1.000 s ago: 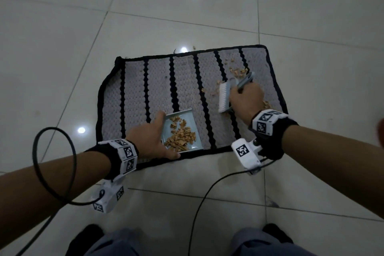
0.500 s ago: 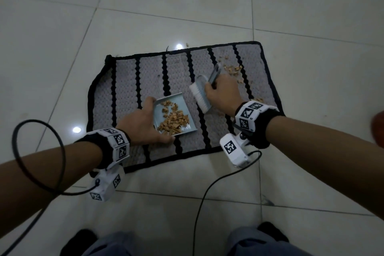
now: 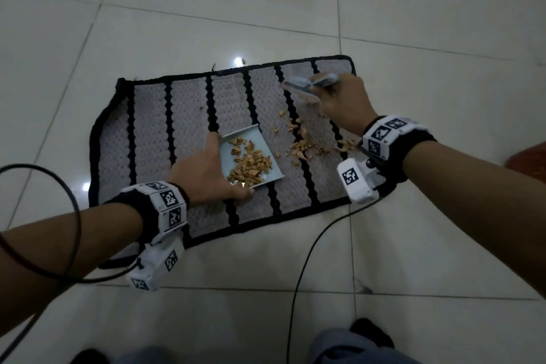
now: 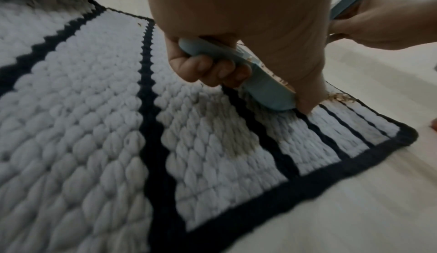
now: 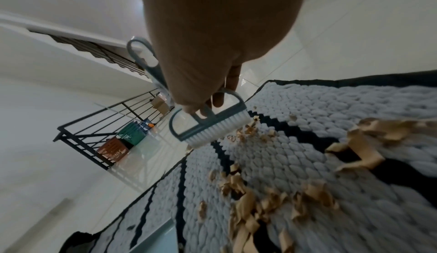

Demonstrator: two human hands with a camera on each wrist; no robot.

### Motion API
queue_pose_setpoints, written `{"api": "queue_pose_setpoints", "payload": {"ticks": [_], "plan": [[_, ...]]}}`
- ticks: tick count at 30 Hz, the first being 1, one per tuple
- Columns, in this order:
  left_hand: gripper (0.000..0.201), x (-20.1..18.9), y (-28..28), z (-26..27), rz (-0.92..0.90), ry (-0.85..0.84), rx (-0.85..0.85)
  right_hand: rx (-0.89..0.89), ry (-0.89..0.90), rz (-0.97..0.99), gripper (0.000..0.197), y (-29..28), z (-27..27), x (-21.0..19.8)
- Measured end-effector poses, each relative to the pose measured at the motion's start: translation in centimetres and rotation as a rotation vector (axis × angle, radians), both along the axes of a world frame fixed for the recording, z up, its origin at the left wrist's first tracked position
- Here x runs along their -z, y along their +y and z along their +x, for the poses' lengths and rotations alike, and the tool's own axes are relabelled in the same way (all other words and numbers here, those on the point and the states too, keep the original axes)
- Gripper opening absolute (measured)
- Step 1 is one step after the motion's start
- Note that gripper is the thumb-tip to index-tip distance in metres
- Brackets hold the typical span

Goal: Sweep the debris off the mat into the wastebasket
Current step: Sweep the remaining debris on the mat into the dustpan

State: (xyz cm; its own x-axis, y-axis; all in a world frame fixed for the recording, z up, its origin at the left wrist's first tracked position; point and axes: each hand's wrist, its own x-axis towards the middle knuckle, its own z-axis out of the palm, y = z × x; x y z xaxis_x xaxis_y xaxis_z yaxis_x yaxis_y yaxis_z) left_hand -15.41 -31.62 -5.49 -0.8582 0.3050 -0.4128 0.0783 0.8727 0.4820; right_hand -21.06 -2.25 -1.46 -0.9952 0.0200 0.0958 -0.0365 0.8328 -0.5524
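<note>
Seen from above: grey knitted mat (image 3: 189,127) with black stripes, flat on pale floor tiles (image 3: 443,23).

Near the mat's middle, a light blue dustpan (image 3: 257,154), resting on the mat, open edge facing right. Inside it, a heap of brown paper scraps (image 3: 251,167). Left hand (image 3: 206,174) curled round the dustpan's handle, fingers wrapped under it, thumb stretched along the pan's far left edge.

Right of the dustpan, more debris (image 3: 301,146) scattered loose on the mat, between the pan and the right wrist.

At the mat's far right corner, right hand (image 3: 342,100) gripping a small blue brush (image 3: 304,83) by its handle. From the right wrist camera, fingers closed round the handle, white bristles (image 5: 220,131) pointing down at the mat beside a few small scraps; contact with the mat unclear.

Far off in the right wrist view: black metal railing (image 5: 99,126), with a green basket (image 5: 132,133) and an orange basket (image 5: 113,148) on the floor beside it.

Marker bands and small white cameras on both wrists, black cables (image 3: 301,269) trailing across the near floor.
</note>
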Motion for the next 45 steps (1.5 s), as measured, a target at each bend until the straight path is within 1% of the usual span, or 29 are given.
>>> {"api": "queue_pose_setpoints", "payload": {"ticks": [3,6,8,11,14,16,18,19,21,23,25,27,32,35,38,43,45], "plan": [[0.114,0.6,-0.1,1.6,-0.051,0.013,-0.03,-0.14,-0.054,-0.047,0.023,-0.5,-0.2,0.8],[0.114,0.7,0.3,2.5,-0.044,0.006,-0.063,-0.265,-0.095,0.0,0.024,-1.2,-0.1,1.5],[0.113,0.5,0.9,2.6,-0.057,0.015,-0.057,-0.311,-0.088,0.018,0.024,-1.1,0.5,1.7],[0.111,0.4,1.7,2.3,-0.045,0.033,-0.037,-0.326,-0.093,-0.01,0.024,0.4,2.4,2.0],[0.11,0.3,2.2,1.6,-0.017,0.007,-0.043,-0.296,-0.122,-0.044,0.021,1.5,4.5,1.7],[0.108,0.2,2.4,1.3,-0.023,-0.007,-0.044,-0.238,-0.121,-0.09,0.02,1.8,5.5,1.0],[0.107,0.1,2.5,1.2,-0.039,-0.001,-0.044,-0.102,-0.053,-0.114,0.018,2.2,5.9,0.4],[0.108,0.2,2.5,1.1,-0.043,0.001,-0.043,-0.023,0.001,-0.079,0.017,2.3,5.8,0.2],[0.11,0.3,2.4,1.2,-0.052,0.01,-0.042,0.13,0.071,0.019,0.024,3.0,5.7,0.4],[0.111,0.5,2.4,1.1,-0.063,0.024,-0.038,0.265,0.077,0.042,0.026,3.8,5.9,0.8],[0.112,0.7,2.4,1.1,-0.06,0.031,-0.032,0.327,0.048,0.037,0.026,4.6,6.5,1.5],[0.112,0.8,2.4,1.1,-0.052,0.028,-0.027,0.337,0.015,0.027,0.027,4.5,7.2,2.5],[0.109,0.9,2.3,0.9,-0.023,0.012,-0.011,0.352,-0.01,0.032,0.027,2.0,7.6,4.3],[0.112,1.1,2.2,0.9,-0.024,0.028,-0.005,0.378,-0.013,0.014,0.028,0.6,7.7,4.4],[0.12,1.5,2.0,0.9,-0.007,0.021,-0.003,0.394,-0.011,-0.041,0.025,-1.1,8.0,4.3],[0.123,1.6,1.9,0.6,0.005,0.011,0.022,0.382,0.009,-0.049,0.024,-3.9,7.9,4.3],[0.125,1.7,1.9,0.6,0.008,0.01,0.025,0.351,0.026,-0.062,0.023,-4.9,7.8,4.5]]}}
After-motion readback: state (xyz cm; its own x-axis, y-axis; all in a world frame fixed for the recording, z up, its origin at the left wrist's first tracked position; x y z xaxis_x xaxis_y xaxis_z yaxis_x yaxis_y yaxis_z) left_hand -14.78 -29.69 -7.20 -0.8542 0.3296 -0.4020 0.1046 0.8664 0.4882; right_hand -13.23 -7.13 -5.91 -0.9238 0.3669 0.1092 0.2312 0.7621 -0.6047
